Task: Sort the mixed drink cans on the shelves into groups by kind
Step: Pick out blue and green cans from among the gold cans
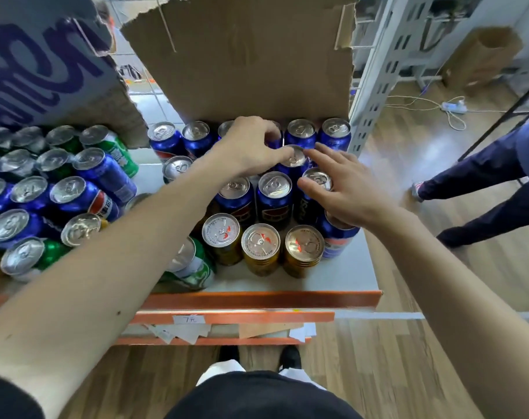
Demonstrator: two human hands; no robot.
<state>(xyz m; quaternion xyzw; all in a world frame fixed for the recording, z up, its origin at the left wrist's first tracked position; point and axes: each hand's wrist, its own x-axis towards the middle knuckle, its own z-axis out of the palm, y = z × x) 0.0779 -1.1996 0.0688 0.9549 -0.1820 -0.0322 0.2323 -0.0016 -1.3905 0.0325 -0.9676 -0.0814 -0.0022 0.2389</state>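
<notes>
Blue aluminium drink cans (273,189) stand upright in a group towards twelve o'clock on the grey shelf board (358,267). Our left hand (251,143) curls its fingers round the silver top of one blue can (294,158) in that group. Our right hand (344,195), at three o'clock of it, is relaxed, straight fingers touching neighbouring lids. Three gold cans (260,246) stand at six o'clock; mixed blue and green cans (66,189) crowd nine o'clock.

left hand (252,146) grips a blue can (294,160) by its top, right hand (347,192) rests flat on the next can (317,178)
</notes>
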